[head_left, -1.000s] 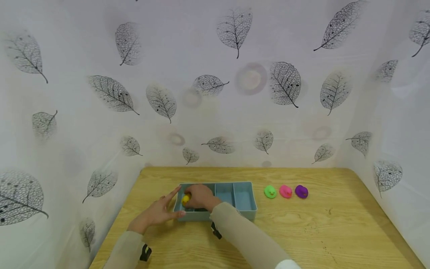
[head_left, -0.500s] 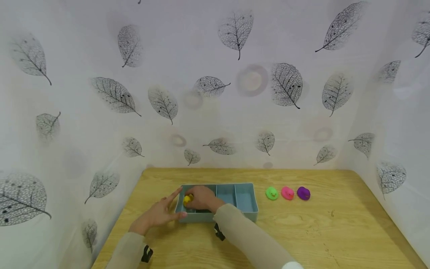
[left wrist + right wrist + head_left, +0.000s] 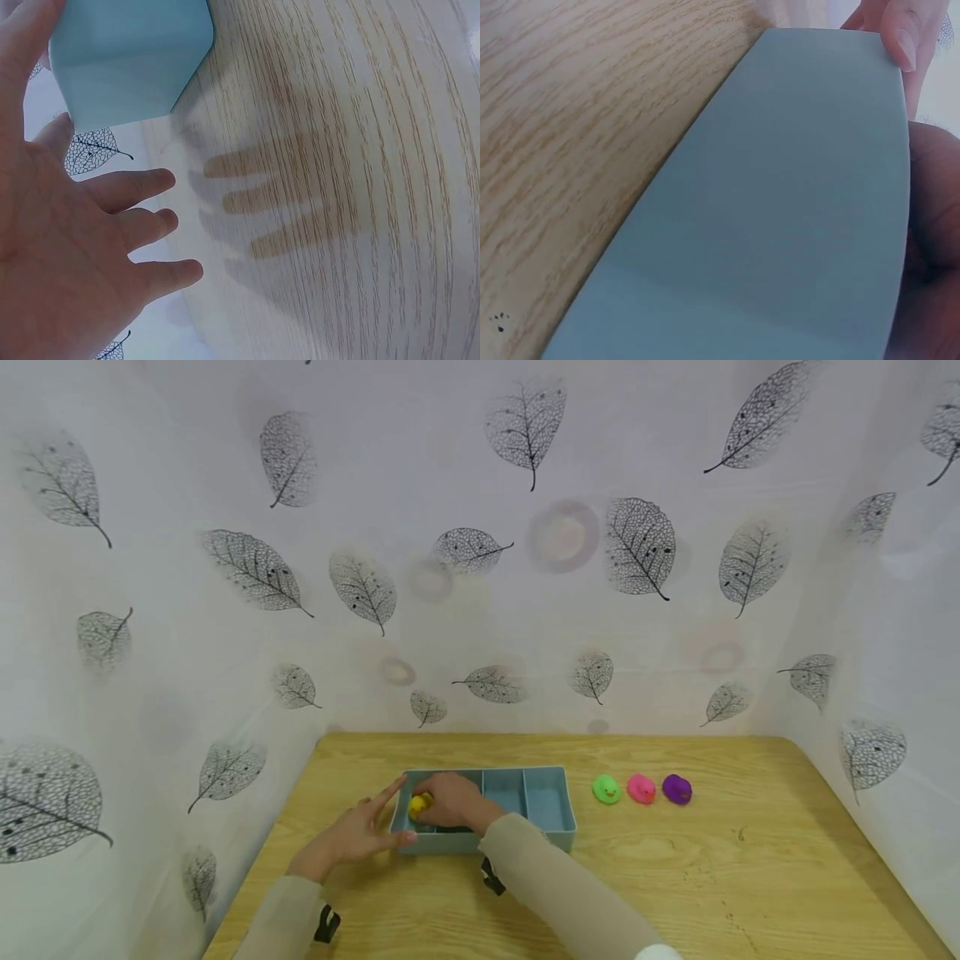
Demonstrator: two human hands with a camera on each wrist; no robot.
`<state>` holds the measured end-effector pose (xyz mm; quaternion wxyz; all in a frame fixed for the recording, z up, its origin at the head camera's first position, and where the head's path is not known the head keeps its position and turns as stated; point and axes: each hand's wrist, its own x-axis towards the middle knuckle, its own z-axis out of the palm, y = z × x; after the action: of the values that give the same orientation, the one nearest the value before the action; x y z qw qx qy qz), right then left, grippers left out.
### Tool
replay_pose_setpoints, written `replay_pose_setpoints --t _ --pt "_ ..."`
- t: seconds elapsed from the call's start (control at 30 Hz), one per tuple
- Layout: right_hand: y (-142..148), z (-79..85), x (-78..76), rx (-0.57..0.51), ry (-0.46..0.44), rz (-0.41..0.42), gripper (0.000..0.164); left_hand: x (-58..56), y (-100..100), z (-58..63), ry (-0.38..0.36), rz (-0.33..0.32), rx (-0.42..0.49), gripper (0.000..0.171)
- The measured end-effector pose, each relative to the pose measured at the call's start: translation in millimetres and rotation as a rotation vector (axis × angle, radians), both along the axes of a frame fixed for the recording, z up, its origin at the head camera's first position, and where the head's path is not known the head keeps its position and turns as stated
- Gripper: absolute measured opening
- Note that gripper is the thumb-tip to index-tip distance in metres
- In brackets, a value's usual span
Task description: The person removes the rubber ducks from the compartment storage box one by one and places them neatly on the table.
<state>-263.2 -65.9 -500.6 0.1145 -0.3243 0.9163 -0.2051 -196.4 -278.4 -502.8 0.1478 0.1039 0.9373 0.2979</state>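
A grey-blue divided box (image 3: 551, 841) lies lengthwise on the wooden table. My right hand (image 3: 454, 799) reaches down into its left part and pinches a yellow rubber duck (image 3: 417, 809) in the leftmost compartment. In the right wrist view the near wall hides the fingertips and the duck. At the box's left end my left hand (image 3: 348, 837) spans its width, thumb (image 3: 904, 43) at the near rim and index finger by the far corner. Its other fingers (image 3: 142, 187) stick out straight beside the box in the left wrist view.
To the right of the box, a green duck (image 3: 607, 790), a pink duck (image 3: 641, 789) and a purple duck (image 3: 677, 790) sit in a row on the table (image 3: 675, 885). A white curtain (image 3: 480, 627) with a leaf print hangs behind and along both sides.
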Motion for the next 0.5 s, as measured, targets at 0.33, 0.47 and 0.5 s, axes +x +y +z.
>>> replay_pose_setpoints --t 0.33,0.47,0.5 --pt "5.4 12.8 1.4 0.015 0.015 0.016 0.048 0.5 1.3 2.6 0.003 -0.004 -0.004 0.1" --pt "9.6 20.7 2.4 -0.009 0.014 0.025 0.048 0.4 1.3 2.4 0.006 0.0 -0.012 0.1" --pt "10.8 23.1 2.8 -0.017 0.01 0.027 0.048 0.6 1.4 2.1 0.007 -0.001 -0.015 0.1"
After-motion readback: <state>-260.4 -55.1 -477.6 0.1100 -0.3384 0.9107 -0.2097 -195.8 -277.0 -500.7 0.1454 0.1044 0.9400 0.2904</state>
